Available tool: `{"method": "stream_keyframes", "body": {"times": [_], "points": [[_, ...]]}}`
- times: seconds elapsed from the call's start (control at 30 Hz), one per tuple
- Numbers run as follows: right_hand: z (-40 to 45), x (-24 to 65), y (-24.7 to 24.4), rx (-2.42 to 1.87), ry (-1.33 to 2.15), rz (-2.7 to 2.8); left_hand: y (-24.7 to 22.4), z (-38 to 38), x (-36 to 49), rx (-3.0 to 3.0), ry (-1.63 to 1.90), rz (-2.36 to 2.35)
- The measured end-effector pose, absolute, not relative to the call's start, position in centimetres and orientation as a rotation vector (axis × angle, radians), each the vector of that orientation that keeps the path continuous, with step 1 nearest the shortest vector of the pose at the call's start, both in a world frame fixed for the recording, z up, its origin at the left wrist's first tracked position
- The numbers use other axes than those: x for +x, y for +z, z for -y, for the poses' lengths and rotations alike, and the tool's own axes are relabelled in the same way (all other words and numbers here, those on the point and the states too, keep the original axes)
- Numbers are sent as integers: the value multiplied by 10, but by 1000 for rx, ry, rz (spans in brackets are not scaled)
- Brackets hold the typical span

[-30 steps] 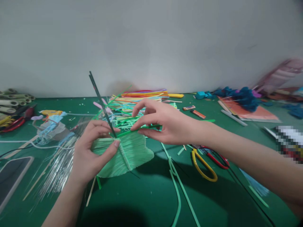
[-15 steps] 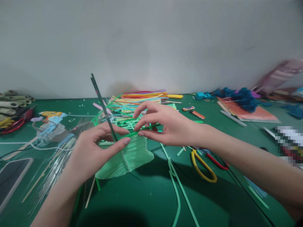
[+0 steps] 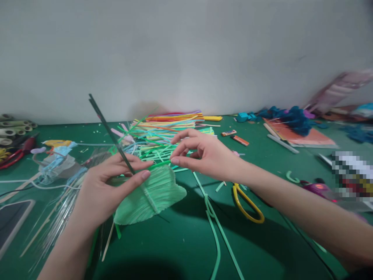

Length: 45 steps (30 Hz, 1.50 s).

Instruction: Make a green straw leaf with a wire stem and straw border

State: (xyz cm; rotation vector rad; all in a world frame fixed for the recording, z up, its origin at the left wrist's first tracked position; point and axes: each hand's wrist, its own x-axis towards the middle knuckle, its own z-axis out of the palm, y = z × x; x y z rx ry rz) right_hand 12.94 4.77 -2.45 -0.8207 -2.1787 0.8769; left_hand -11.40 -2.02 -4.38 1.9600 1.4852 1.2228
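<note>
A pale green pleated leaf-shaped piece [image 3: 166, 187] hangs below my hands, with a thin whitish rib running across it. My left hand [image 3: 112, 182] is closed, thumb and fingers pinching the upper edge of this piece. Dark thin sticks [image 3: 109, 130] rise from that hand, slanting up to the left. My right hand [image 3: 201, 153] is closed too, its thumb and forefinger pinching the end of a bright green strip [image 3: 161, 163] that lies along the piece's top edge. My fingers hide part of the strip and the sticks' lower ends.
Coloured strips [image 3: 171, 128] are piled by the wall. Yellow-handled scissors [image 3: 247, 204] lie below my right forearm, near long green strips [image 3: 217, 221]. At left are a glue gun [image 3: 58, 143], clear thin rods [image 3: 61, 217] and a phone [image 3: 13, 223]. Blue fluffy pieces [image 3: 297, 120] lie at right.
The dark sticks have tilted further left, and the leaf-shaped piece has turned slightly with my left hand. The strip that passed under my right palm now ends at its fingertips.
</note>
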Motion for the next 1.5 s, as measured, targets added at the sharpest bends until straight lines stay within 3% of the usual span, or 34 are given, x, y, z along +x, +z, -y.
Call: {"method": "stream_keyframes", "body": {"times": [0.4, 1.5], "points": [[-33, 121, -42, -899, 1209, 1815, -45, 22, -115, 1972, 1246, -1489], [-6, 107, -73, -863, 1222, 1497, -47, 24, -113, 2049, 1288, -1483]]}}
